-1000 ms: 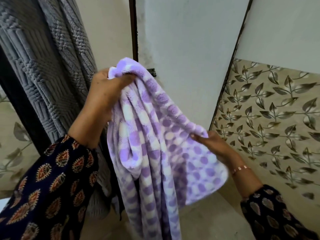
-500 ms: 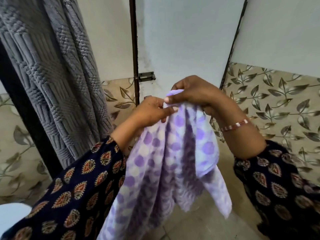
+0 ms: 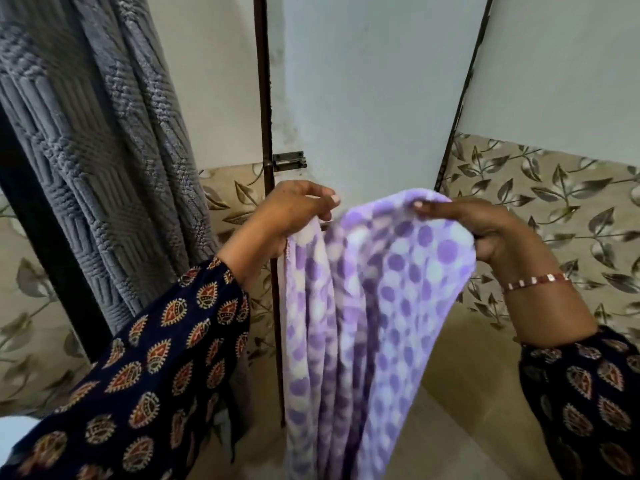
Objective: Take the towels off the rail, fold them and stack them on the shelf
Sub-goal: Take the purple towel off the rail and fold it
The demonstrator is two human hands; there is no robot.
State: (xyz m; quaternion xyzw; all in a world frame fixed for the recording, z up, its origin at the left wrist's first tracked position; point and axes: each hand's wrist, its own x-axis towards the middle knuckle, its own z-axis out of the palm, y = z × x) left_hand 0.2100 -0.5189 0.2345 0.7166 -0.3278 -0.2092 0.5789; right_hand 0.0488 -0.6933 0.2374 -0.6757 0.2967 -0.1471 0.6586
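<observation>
Two hands: both hold one purple towel up in front of the door.
Left hand: fingers curled round the towel's left top edge, gathered in the fist.
Right hand: fingers curled over the right top edge, thumb underneath, pinching the cloth.
Top edge: sags a little between the hands, which are held apart.
Hanging part: falls in long folds, running out of view at the bottom.
Grey towel: hangs at the left, near the left sleeve; whether they touch, I cannot tell.
Open room: bare floor lies to the right of the purple towel, under the right forearm, up to the leaf-patterned tiles.
Door bolt: just above the left hand.
</observation>
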